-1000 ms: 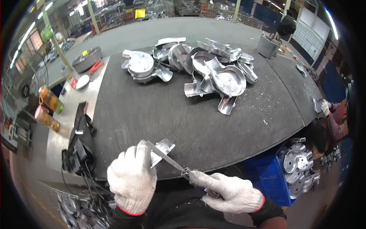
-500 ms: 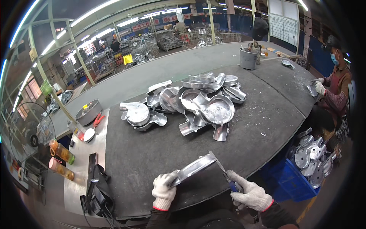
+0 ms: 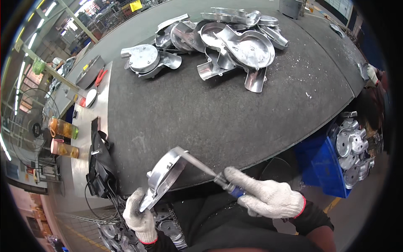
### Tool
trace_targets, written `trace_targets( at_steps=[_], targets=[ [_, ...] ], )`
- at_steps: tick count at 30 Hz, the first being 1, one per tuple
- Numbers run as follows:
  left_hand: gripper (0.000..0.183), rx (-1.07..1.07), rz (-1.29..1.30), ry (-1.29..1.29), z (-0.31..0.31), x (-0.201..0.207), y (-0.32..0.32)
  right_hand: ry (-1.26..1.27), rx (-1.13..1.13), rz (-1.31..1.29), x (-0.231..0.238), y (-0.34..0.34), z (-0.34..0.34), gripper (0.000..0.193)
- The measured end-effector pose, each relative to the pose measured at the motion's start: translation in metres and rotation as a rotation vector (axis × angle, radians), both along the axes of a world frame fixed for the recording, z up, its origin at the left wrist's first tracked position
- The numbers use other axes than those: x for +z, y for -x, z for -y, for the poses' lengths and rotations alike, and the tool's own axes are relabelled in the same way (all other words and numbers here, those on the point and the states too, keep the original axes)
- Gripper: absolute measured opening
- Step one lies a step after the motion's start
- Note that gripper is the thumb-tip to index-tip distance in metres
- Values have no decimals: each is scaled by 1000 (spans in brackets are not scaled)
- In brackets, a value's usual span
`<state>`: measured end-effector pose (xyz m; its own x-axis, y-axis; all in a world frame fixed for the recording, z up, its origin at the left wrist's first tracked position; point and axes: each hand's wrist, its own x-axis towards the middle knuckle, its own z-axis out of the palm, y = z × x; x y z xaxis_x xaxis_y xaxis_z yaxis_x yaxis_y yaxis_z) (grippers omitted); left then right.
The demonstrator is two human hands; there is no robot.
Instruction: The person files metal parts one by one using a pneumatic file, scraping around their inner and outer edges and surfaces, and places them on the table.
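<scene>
My left hand [image 3: 140,215], in a white knitted glove with a red cuff, grips one end of a silver metal housing casting [image 3: 163,175]. The casting is held tilted near the table's front edge. My right hand [image 3: 272,196], gloved the same way, is closed round the metal and blue body of a file [image 3: 230,185]. Its long flat blade points up and left, with its tip at the upper rim of the casting. More silver housing castings [image 3: 252,48] lie heaped at the far side of the dark-topped table [image 3: 184,113].
A blue crate [image 3: 323,168] of castings stands at the right, near a co-worker's gloved hand [image 3: 372,74]. On the left are a black bag [image 3: 100,164], two drink bottles [image 3: 65,128], red-handled pliers [image 3: 100,78] and a grey basin [image 3: 90,71]. Metal chips [image 3: 308,95] lie scattered on the tabletop.
The view has tilted down. The casting is turned more upright and sits closer to my body. The file blade has come across onto its upper rim. Both hands keep their hold.
</scene>
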<state>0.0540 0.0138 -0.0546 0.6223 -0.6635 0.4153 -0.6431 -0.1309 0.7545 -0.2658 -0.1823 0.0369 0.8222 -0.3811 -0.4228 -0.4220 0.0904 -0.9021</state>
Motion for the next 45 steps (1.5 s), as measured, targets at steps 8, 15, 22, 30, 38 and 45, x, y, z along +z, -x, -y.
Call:
trace_targets(
  at_steps=[8, 15, 22, 30, 38, 45],
  targets=[
    [49, -32, -6, 0, -15, -4, -5, 205, 106, 81, -7, -4, -12, 71],
    [42, -54, 186, -56, -5, 6, -7, -75, 168, -159, 14, -12, 12, 75],
    [37, 2, 276, -144, 8, 14, 3, -1198, -245, 495, -47, -13, -25, 82],
    [49, 22, 359, -257, 20, 38, 13, -444, 15, -1, 4, -11, 3, 78],
    [58, 68, 470, -450, 21, 49, 18, 971, 237, -451, 29, -15, -2, 70],
    [46, 77, 349, -539, 35, 72, 34, 410, 75, -117, 8, -6, 17, 75]
  ],
)
